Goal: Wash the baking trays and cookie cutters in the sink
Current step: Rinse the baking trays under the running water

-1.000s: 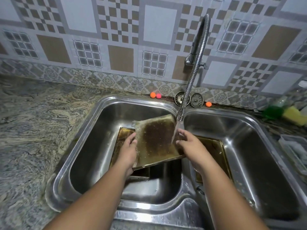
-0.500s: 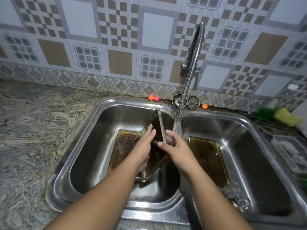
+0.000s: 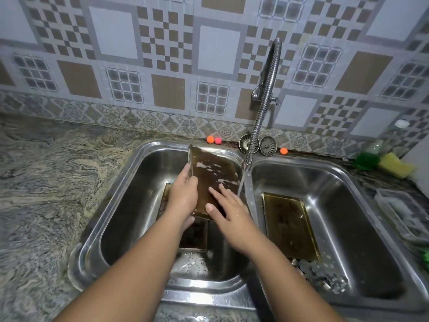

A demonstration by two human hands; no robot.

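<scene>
Turned from edge-on to face the camera, a brown-stained baking tray point(image 3: 216, 177) is now held tilted over the left basin point(image 3: 130, 205) of a double sink, its far edge raised near the back rim. Its left edge is gripped by the left hand point(image 3: 183, 194), fingers curled round it. The right hand point(image 3: 228, 210) is laid flat on the soapy surface, fingers straight and slightly spread. A thin stream of water point(image 3: 240, 184) is seen falling just beside the tray's right edge. A second tray point(image 3: 195, 235) is partly hidden beneath the hands on the basin floor.

In the right basin point(image 3: 348, 205) a third tray point(image 3: 287, 224) is laid flat, with a heap of small metal pieces point(image 3: 320, 273) at its near end; whether these are cookie cutters cannot be told.

Farther back, the coiled tap point(image 3: 262, 112) is mounted on the patterned tile wall point(image 3: 162, 54). Two strainers point(image 3: 268, 145) and three small balls point(image 3: 210, 139) are lined along the ledge, and a yellow sponge point(image 3: 394, 165) and green scrubber point(image 3: 365, 159) are left on the counter point(image 3: 46, 182) at right.
</scene>
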